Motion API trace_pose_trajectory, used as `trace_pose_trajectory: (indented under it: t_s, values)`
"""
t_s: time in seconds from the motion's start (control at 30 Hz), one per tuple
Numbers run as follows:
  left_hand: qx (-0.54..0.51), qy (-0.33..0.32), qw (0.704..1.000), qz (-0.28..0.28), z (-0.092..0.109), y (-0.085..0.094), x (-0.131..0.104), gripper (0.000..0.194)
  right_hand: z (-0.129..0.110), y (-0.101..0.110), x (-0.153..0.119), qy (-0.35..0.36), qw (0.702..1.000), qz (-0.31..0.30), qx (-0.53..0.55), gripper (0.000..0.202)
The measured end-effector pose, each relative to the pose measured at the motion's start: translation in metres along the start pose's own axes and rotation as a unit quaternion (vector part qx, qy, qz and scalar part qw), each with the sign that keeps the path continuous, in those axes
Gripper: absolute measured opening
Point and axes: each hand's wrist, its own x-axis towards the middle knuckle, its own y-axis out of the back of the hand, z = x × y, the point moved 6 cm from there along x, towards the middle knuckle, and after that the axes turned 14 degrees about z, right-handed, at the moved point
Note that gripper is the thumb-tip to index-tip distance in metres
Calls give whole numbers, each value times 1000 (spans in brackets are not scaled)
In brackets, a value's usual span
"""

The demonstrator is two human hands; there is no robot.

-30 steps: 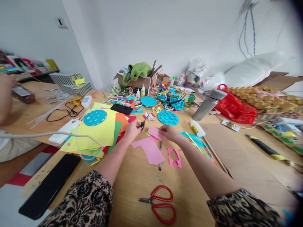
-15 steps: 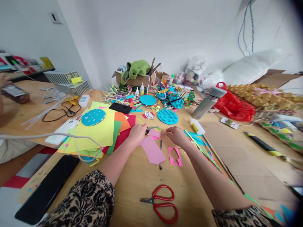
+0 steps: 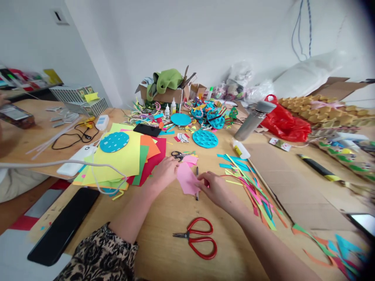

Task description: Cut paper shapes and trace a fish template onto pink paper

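My left hand (image 3: pixel 167 170) has its fingertips at the upper left edge of a pink paper piece (image 3: pixel 186 180). At that sheet's right edge is my right hand (image 3: pixel 213 188), thumb and forefinger pinching it. A dark pen (image 3: pixel 197 195) lies partly under the paper. Small black-handled scissors (image 3: pixel 177 155) rest just beyond my left hand, beside a smaller pink scrap (image 3: pixel 190 159). Nearer to me lie red-handled scissors (image 3: pixel 202 238). The pink cut-out frame is not visible; my right hand is over that area.
Coloured sheets (image 3: pixel 123 164) are stacked at left, near a black phone (image 3: pixel 66 224). Paper strips (image 3: pixel 260 195) and cardboard (image 3: pixel 288 187) lie at right. A steel bottle (image 3: pixel 254 121) stands behind them. Another person's arm (image 3: pixel 23 199) shows at far left.
My left hand has let go of the black-handled scissors and moved to the pink paper. My right hand has come nearer, onto the paper's right edge. The view has shifted slightly.
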Motion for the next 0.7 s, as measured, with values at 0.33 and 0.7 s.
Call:
trace_pose_trajectory:
  t_s: [0.33, 0.7]
  values:
    - [10, -35, 999, -33, 12, -12, -41, 33, -18, -34, 59, -48, 974, -103, -195, 44]
    - [-25, -21, 999, -20, 8, -9, -42, 30, -6, -42, 63, -79, 973, -118, -184, 29]
